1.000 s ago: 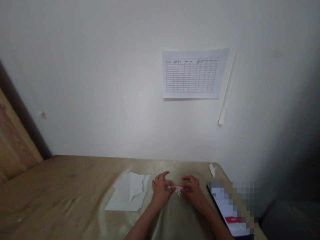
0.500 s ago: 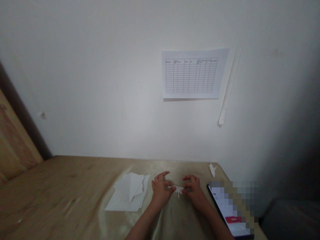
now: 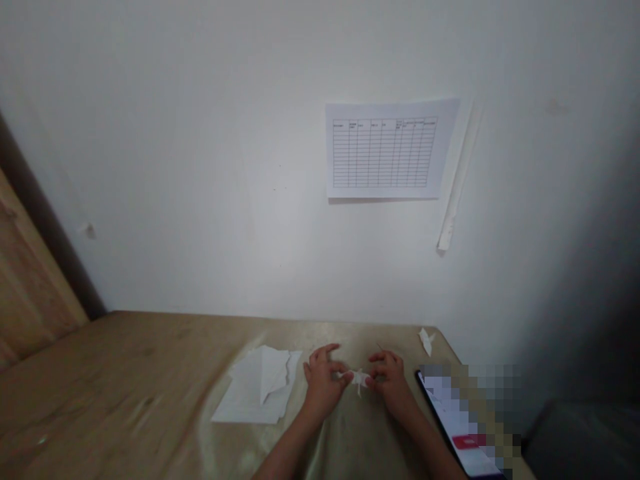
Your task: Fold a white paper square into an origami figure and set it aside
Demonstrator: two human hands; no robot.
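A small folded white paper piece (image 3: pixel 358 379) lies between my two hands on the tan table (image 3: pixel 125 373). My left hand (image 3: pixel 323 381) pinches its left end with thumb and forefinger, the other fingers raised. My right hand (image 3: pixel 389 380) pinches its right end, fingers curled. Both hands rest low on the tabletop near its far edge.
A stack of white paper sheets (image 3: pixel 260 393) lies left of my hands. A phone (image 3: pixel 463 433) with a lit screen lies at the right edge. A small folded paper figure (image 3: pixel 425 340) stands at the far right corner. A printed table sheet (image 3: pixel 385 150) hangs on the wall.
Both hands have stayed on the small paper piece, with only slight finger shifts. The view has moved a little.
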